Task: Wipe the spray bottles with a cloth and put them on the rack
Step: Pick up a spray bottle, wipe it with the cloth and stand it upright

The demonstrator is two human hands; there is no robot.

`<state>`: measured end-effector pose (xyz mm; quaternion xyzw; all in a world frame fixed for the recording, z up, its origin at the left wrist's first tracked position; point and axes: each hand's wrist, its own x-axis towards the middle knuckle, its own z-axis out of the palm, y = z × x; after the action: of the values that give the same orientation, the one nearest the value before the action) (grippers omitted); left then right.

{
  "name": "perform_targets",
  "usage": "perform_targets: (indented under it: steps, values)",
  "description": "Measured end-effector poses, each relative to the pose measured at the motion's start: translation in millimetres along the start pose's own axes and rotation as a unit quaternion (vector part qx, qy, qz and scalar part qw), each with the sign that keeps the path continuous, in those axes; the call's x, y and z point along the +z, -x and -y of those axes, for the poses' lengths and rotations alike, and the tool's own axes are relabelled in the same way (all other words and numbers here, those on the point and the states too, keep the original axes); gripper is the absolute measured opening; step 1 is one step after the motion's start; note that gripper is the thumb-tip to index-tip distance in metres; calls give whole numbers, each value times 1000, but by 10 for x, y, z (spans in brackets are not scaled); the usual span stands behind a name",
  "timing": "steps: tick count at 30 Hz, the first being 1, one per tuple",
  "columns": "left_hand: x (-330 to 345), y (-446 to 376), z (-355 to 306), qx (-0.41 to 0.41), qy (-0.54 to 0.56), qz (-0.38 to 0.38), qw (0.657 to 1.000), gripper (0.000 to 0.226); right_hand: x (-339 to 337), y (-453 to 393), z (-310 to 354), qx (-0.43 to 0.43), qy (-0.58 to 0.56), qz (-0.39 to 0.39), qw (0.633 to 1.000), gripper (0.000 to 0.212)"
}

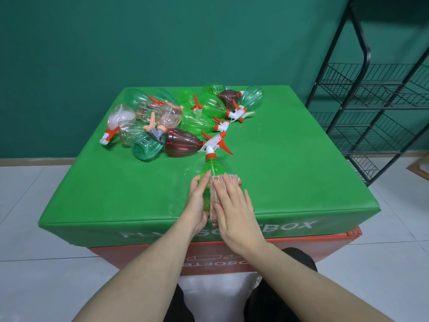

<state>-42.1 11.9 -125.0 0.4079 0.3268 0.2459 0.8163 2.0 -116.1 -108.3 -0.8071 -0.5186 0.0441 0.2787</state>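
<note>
Far left of the green soft box (290,173): pile of spray bottles (176,119) lying on their sides, touching and overlapping. Clear and pale pink ones at the left end, a teal one (146,148) and a dark maroon one (183,142) in front, several green ones and a second maroon one toward the back right. Triggers orange and white.

Centre, near the front edge: green spray bottle (210,169), nozzle pointing away, apart from the pile except its trigger head close to the maroon bottle's head. Left hand (197,201) grips the bottle's lower body from the left, fingers curled round it. Right hand (234,212) lies flat, fingers straight and together, pressing a brownish cloth (214,194) against the bottle's right side.

Below the green box: a red box (325,247). Right: black wire rack (380,108) on the floor, shelves visible, well apart from the held bottle.
</note>
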Motion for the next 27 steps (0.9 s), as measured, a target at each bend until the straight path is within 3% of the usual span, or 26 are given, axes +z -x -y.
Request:
perform_targets:
  steps: [6, 10, 13, 17, 22, 27]
  values:
    - [0, 41, -64, -40, -55, 49, 996, 91, -119, -282, 52, 31, -15, -11, 999, 62]
    - [-4, 76, -115, -54, -65, 61, 995, 62, -229, -600, 94, 24, -34, -10, 999, 54]
    - [-14, 92, -118, -64, -62, 62, 994, 52, -297, -754, 106, 65, -82, 11, 994, 49]
    - [-1, 94, -119, -67, -76, 63, 993, 50, -311, -754, 105, 106, -121, 13, 987, 49]
    - [-1, 86, -98, -82, -55, 35, 995, 54, -154, -474, 53, 23, -57, -3, 998, 54]
    - [-23, 21, -32, -75, -30, -2, 997, 70, -50, -155, 32, -5, 24, 8, 1000, 60]
